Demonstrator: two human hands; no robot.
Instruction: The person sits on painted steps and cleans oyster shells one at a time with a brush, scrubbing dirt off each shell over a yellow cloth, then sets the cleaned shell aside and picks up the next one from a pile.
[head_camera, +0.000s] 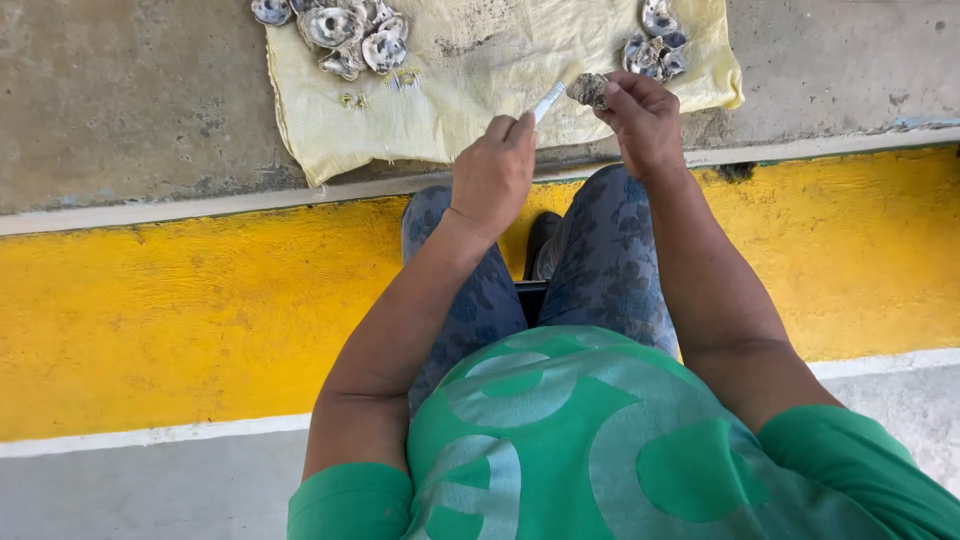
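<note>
My left hand (492, 170) is closed around a short knife (548, 100) with a white blade whose tip points up and to the right. The tip meets a small grey oyster (588, 90) that my right hand (645, 120) pinches between its fingers. Both hands hover over the near edge of a pale yellow woven sack (480, 70) spread on the concrete floor. I sit with my knees under the hands, in patterned blue trousers and a green shirt.
A pile of open oyster shells (345, 30) lies on the sack's far left. A smaller heap of oysters (655, 45) sits at its far right. A broad yellow painted band (180, 310) with white borders crosses the floor under my legs.
</note>
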